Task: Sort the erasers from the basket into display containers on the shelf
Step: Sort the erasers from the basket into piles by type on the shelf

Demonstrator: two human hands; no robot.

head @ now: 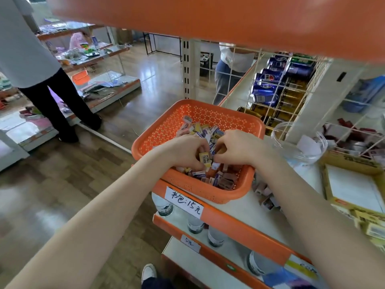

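The orange perforated plastic basket (166, 130) of small wrapped erasers (225, 180) sits at the front left corner of the white shelf (250, 215), and its near side seems to overhang the front edge. The left hand (187, 152) pinches a yellow barcoded eraser (205, 159). The right hand (235, 149) is curled into the pile; whether it grips anything I cannot tell. Pressing down there could tip the basket off the corner and spill it. The clear plastic jar (291, 151) just beside the basket might be knocked by a forearm.
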